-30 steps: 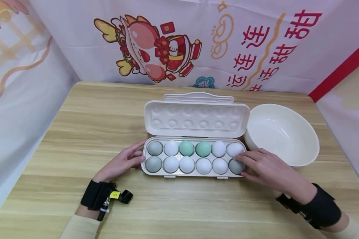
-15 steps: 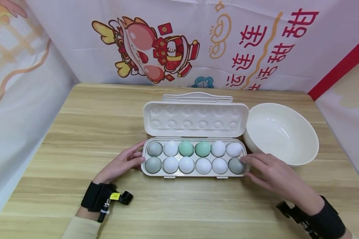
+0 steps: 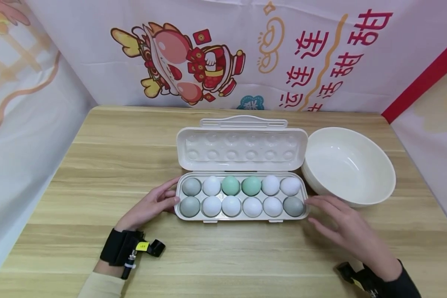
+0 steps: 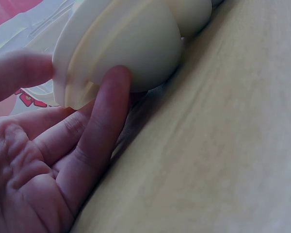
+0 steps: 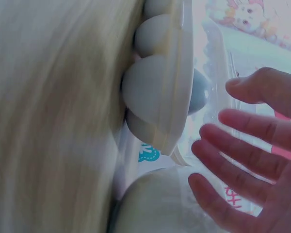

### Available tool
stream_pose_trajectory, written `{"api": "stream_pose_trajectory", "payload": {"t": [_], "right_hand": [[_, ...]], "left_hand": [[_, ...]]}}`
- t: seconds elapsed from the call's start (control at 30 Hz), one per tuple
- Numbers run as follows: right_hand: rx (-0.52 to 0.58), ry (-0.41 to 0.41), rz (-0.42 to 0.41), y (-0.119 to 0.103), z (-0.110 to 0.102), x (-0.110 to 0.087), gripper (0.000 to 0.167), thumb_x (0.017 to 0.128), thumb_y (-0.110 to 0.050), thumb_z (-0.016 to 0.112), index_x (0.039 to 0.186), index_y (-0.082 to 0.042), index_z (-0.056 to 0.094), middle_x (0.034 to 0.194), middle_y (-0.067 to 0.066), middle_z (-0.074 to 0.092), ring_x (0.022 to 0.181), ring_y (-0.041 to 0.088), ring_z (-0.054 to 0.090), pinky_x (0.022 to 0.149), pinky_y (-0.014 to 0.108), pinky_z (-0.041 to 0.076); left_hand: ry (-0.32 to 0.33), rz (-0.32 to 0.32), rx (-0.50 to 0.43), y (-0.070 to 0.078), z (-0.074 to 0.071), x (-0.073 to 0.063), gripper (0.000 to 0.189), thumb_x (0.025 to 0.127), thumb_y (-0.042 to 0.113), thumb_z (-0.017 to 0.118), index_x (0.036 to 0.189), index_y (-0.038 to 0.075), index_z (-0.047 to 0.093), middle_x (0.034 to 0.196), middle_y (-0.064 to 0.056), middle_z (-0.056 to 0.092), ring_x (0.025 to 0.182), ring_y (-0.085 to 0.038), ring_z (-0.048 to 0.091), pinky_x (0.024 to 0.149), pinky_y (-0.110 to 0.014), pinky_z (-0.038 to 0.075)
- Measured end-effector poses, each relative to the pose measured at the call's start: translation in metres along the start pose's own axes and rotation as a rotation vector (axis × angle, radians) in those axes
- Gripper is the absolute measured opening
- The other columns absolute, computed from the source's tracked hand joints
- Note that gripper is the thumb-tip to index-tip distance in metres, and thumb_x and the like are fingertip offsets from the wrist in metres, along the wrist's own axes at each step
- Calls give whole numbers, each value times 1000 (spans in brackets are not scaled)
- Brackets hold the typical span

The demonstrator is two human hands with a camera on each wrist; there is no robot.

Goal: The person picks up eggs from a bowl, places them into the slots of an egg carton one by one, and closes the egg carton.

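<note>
A white plastic egg box (image 3: 242, 216) lies with its lid (image 3: 242, 151) raised on the wooden table, its two rows full of eggs. Most eggs are white, two are pale green (image 3: 251, 186), and grey-green eggs (image 3: 293, 206) sit near the ends. My left hand (image 3: 149, 207) touches the box's left end with fairly straight fingers; in the left wrist view a fingertip (image 4: 117, 77) rests against the moulded wall. At the right end my right hand (image 3: 352, 227) hovers beside the box, fingers spread. The right wrist view shows those fingers (image 5: 242, 150) holding nothing and apart from the box.
A large white bowl (image 3: 350, 165) stands close behind the right hand, beside the box's right end. Behind the table (image 3: 97, 165) hangs a printed cloth (image 3: 223, 25) with a cartoon dragon and red characters. Both wrists wear black camera straps (image 3: 121, 248).
My right hand has come away from the grey-green egg at the front right corner, drawing back right and down. The left hand stays at the box's left end. The eggs keep their places.
</note>
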State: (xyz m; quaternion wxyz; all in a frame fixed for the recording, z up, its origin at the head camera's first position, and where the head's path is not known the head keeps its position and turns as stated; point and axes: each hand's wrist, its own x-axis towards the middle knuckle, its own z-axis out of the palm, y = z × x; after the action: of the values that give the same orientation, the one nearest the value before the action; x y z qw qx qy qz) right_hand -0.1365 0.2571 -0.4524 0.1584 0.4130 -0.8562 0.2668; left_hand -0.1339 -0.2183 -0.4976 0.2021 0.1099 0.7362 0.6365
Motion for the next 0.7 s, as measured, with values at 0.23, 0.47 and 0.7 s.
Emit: {"api": "stream_pose_trajectory", "payload": {"t": [0.23,0.47,0.7], "right_hand": [[51,36,170,-5,6,-7,42,87,-27,73,118,-1,63,112,7,65,98,22,62,90,11,41],[176,13,416,-11,16,-11,62,71,4,83,127,4,56,111,16,65,92,29,65,71,29,56],[485,14,568,-8,27,-10,78,74,9,79,142,3,40,126,31,53,100,40,60,72,31,57]], "left_hand": [[7,-9,-8,0,0,0,65,100,9,53,153,-1,16,122,-32,56,96,-21,64,82,-33,54],[2,3,8,0,-1,0,65,100,10,52,153,-1,16,121,-31,57,96,-20,64,82,-32,53],[8,4,24,1,-1,0,64,100,9,52,153,-1,18,120,-31,57,92,-20,64,80,-31,53]]}}
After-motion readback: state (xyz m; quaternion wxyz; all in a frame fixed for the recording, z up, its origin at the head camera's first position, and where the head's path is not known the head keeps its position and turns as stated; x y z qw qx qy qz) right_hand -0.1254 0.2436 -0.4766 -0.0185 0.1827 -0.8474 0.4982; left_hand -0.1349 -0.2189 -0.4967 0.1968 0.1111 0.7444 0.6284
